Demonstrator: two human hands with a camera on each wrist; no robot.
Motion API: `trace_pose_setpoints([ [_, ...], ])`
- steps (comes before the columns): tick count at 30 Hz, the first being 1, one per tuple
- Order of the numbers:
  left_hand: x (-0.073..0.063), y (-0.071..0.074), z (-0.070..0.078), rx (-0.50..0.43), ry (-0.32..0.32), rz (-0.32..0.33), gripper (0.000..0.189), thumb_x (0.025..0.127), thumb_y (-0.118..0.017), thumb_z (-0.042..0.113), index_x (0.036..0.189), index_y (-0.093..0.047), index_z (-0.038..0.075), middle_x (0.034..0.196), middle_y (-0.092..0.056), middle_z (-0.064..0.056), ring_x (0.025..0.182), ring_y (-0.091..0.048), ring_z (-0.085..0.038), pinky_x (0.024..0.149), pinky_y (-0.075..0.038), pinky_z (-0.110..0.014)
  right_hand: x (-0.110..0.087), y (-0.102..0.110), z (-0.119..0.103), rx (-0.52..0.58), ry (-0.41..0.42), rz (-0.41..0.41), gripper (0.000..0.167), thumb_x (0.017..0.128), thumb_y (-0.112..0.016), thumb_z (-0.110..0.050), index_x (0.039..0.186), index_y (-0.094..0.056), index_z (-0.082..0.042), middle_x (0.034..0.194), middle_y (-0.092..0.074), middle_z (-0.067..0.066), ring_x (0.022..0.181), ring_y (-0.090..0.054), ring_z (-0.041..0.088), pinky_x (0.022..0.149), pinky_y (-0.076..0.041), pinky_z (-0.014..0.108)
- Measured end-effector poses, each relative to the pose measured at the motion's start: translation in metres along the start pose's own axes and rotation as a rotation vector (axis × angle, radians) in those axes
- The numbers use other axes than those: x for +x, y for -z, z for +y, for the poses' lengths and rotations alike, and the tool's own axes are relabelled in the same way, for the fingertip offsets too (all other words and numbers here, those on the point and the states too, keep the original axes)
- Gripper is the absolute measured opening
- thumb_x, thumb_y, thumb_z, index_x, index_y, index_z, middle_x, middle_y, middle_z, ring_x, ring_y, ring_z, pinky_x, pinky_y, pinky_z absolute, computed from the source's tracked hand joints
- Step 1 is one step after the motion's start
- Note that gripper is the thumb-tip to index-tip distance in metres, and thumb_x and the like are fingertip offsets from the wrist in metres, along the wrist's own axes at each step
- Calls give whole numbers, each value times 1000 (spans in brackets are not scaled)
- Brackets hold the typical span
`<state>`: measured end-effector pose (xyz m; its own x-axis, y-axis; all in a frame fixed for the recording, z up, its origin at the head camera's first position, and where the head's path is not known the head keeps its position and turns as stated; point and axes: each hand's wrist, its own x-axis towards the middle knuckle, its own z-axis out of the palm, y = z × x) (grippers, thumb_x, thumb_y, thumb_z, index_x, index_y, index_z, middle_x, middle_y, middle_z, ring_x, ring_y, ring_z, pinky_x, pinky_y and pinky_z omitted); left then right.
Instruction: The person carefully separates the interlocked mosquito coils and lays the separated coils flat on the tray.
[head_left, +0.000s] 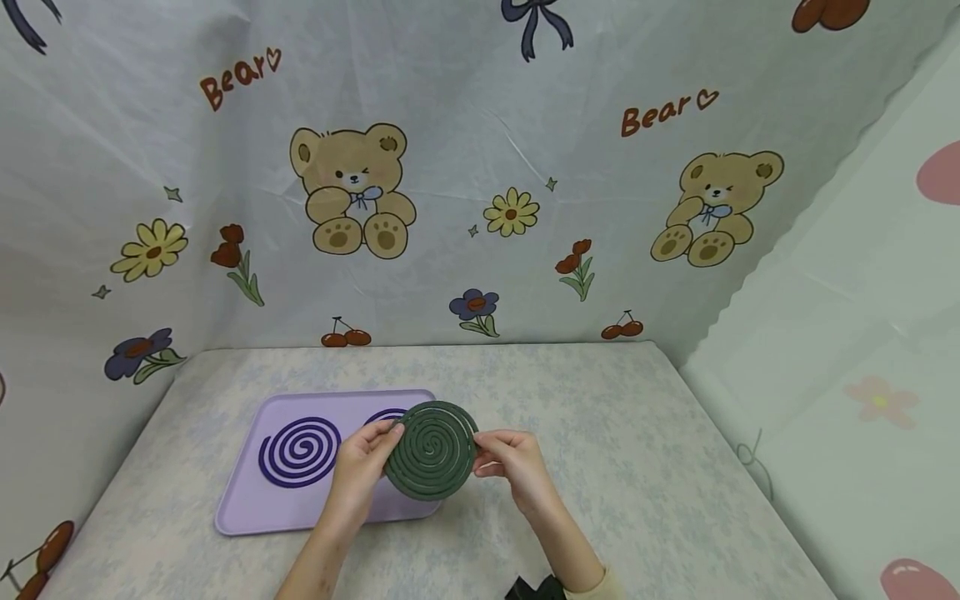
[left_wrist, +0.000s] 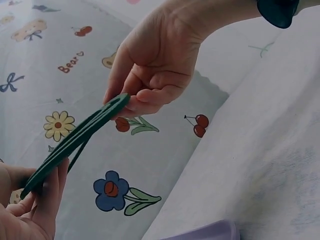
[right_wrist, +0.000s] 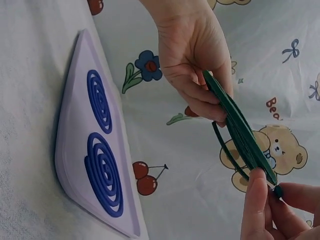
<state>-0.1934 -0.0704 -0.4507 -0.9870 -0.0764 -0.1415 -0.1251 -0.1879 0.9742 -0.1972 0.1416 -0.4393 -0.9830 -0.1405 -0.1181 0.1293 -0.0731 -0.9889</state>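
You hold a dark green spiral coil (head_left: 432, 451) between both hands, lifted above the table (head_left: 637, 467) in the lower middle of the head view, its face turned toward you. Your left hand (head_left: 365, 467) pinches the coil's left edge with thumb and fingertips curled onto it; your right hand (head_left: 517, 467) pinches the right edge the same way. In the left wrist view the coil (left_wrist: 75, 142) runs edge-on from the lower left up to the centre, and one thin inner strand hangs a little loose beneath it. The right wrist view shows the same: the coil (right_wrist: 240, 130) slants from the centre to the lower right, with a strand bowed out on its left side.

Behind the coil, in the lower left of the head view, a lilac tray (head_left: 247, 500) lies flat on the table. A purple spiral coil (head_left: 300, 451) rests in its left half; a second purple coil (head_left: 386, 416) lies to the right of it, mostly hidden by the green one. The right wrist view shows both lying flat in the tray (right_wrist: 70, 150).

The printed cloth backdrop (head_left: 480, 167) carries bears, flowers and cherries, and the word "Bear" with a heart reads twice, upper left and upper right
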Motion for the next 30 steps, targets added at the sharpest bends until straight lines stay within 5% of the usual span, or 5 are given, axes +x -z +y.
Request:
trace_pose_setpoints([
  [13,1,-1,0,-35,17,0,23,94,-57,11,108,-57,-8,77,-68,8,69,-64,-5,65,-57,-22,3,3,0,-15,7,31,31,90,-61,-11,102,-63,18,68,-68,-8,62,-64,7,62,-56,21],
  [23,1,0,-1,-49,27,-13,23,94,-57,10,109,-57,-8,77,-68,7,69,-64,-6,64,-56,-21,5,5,2,50,-9,21,16,91,-61,-11,90,-70,1,69,-67,-7,62,-62,6,60,-54,19],
  [30,2,0,-2,-53,20,-21,30,95,-56,10,118,-55,-9,79,-68,9,71,-64,-5,65,-57,-21,4,3,2,-9,3,28,20,89,-63,-13,89,-70,6,63,-65,-7,60,-61,7,59,-54,21],
])
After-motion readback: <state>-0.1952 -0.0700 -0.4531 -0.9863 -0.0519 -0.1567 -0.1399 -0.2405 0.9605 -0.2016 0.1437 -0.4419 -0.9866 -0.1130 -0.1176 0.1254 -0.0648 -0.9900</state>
